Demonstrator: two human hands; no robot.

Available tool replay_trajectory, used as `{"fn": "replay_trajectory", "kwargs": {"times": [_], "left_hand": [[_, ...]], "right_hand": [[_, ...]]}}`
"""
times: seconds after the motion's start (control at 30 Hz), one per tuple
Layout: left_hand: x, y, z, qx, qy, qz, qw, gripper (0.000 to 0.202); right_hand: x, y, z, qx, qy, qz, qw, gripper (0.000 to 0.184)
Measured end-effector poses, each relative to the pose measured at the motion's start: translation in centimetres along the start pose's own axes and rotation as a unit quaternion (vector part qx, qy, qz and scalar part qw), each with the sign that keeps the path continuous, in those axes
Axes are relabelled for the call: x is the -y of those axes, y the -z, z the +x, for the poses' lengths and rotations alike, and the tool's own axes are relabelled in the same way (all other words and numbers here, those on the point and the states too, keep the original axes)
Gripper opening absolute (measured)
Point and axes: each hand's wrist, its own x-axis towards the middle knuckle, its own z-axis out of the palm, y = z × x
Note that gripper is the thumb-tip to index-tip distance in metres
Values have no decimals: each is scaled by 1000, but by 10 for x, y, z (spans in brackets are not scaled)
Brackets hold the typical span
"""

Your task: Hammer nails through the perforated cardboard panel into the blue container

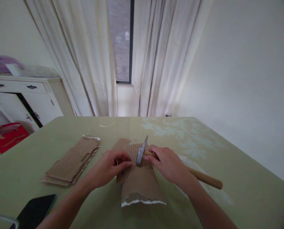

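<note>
My right hand [167, 162] is closed around the wooden handle of a hammer [140, 152], gripping it close to the head. The hammer's grey metal head hovers over or rests on a piece of brown cardboard [142, 183] punched with rows of small holes; contact cannot be told. At the left edge of the hole pattern, my left hand [114, 165] pinches what looks like a small nail [129, 158] between thumb and fingers. The cardboard's near end is torn, with a white ragged edge. Another brown piece [123, 143] sticks out beneath it.
Several stacked hole-punched cardboard pieces [72, 159] lie to the left on the green-covered table [101, 210]. A dark phone [36, 208] is at the front left. Thin clear plastic [211, 187] lies under the hammer handle. A white cabinet [37, 98] and red bag [8, 136] stand beyond.
</note>
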Motion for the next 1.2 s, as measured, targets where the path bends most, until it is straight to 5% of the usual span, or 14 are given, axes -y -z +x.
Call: {"fn": "replay_trajectory", "kwargs": {"times": [0.23,0.47,0.63,0.8,1.0,1.2], "left_hand": [[1,1,-2,-9,-11,35,999,29],[0,1,-5,-8,-24,52,998,25],[-3,1,-6,5,-32,65,997,22],[-3,1,-5,-1,-32,76,997,22],[-1,-1,-5,14,-37,77,996,21],[-2,-1,-3,11,-47,81,996,22]], "right_hand": [[9,7,-4,-39,1,-4,999,14],[26,15,-15,-166,59,105,979,13],[32,9,-17,-111,62,30,991,8],[31,11,-20,-208,71,46,975,7],[41,10,-22,-98,58,-56,992,10],[42,12,-24,-132,62,-28,989,9]]}}
